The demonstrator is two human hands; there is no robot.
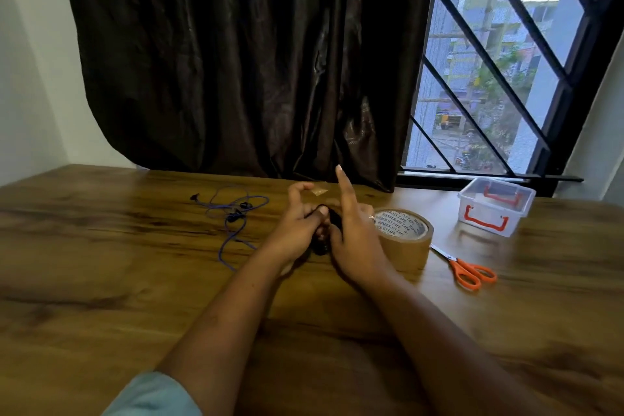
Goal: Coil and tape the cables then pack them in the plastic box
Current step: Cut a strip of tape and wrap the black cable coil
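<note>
1. A light blue sleeve (152, 395) shows at the bottom edge. Both bare forearms reach forward over the wooden table (101, 280) and converge near its middle.
2. The left hand (297, 226) is wrapped around a bundled black cable (320, 245) with its thumb pressed on top. Its index finger is lifted and hooked above the rest.
3. The right hand (354, 240) meets the left from the other side, thumb against the same black cable. Its index finger stands straight up, and the other fingers curl behind the bundle, mostly hidden. The bundle is held between the two hands just above the table.
4. A roll of brown packing tape (403, 240) lies flat just beside the right hand. Orange-handled scissors (466, 268) lie to its right, blades shut.
5. A loose blue earphone cable (233, 213) sprawls uncoiled on the table to the left of the hands.
6. A small scrap of tape (319, 192) shows between the two raised index fingers. Whether it hangs from a fingertip or lies on the table cannot be told.
7. The plastic box (494, 206), clear with red latches and its lid on, sits at the far right of the table.
8. Behind the table hang a dark curtain (236, 61) and a barred window (506, 78).
</note>
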